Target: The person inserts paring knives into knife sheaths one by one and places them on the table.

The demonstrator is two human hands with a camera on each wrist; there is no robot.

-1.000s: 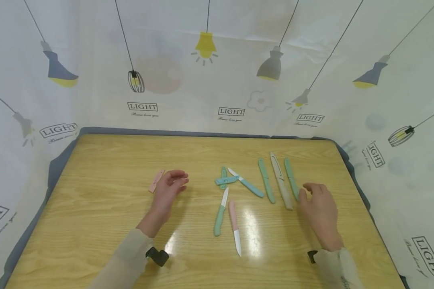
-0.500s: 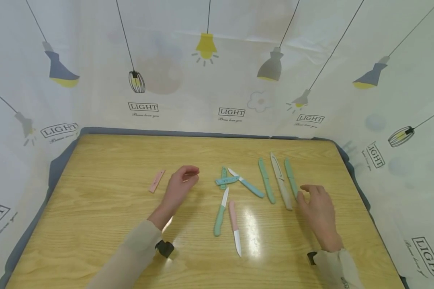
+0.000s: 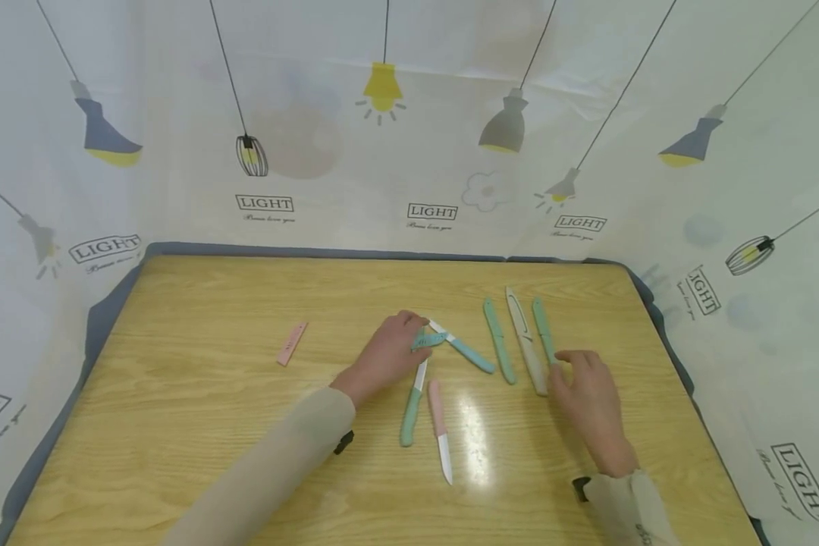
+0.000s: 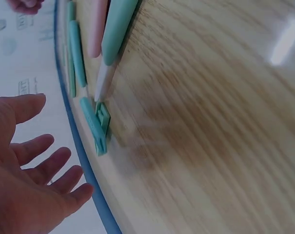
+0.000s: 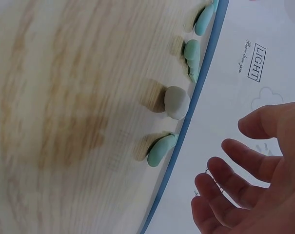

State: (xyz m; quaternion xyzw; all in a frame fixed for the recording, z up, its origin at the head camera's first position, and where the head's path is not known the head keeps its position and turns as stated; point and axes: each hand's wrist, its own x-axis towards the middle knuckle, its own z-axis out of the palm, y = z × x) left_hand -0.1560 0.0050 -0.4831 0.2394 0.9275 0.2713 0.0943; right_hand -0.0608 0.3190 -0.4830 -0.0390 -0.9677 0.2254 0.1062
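Six knives (image 3: 437,408), left hand (image 3: 387,351) near blue sheath (image 3: 431,340), right hand (image 3: 590,402) beside rightmost green knife (image 3: 544,330), all fingers (image 5: 235,181) relaxed

Boxed "LIGHT" labels (image 3: 433,212) on wall covering (image 3: 355,193), "love you" script (image 5: 244,57) beneath

Seen clockwise from its centre, the table (image 3: 198,425) shows smooth, glossy wood grain, with glare at four o'clock. The blue sheath (image 3: 430,340) at one o'clock and pink sheath (image 3: 292,343) at ten look plastic. At two, the green knife (image 3: 544,331) and beige knife (image 3: 526,345) have smooth plastic-looking handles. The backdrop (image 3: 355,189) at twelve looks like matt, faintly creased cloth; the sleeves (image 3: 273,455) look like matt fabric.
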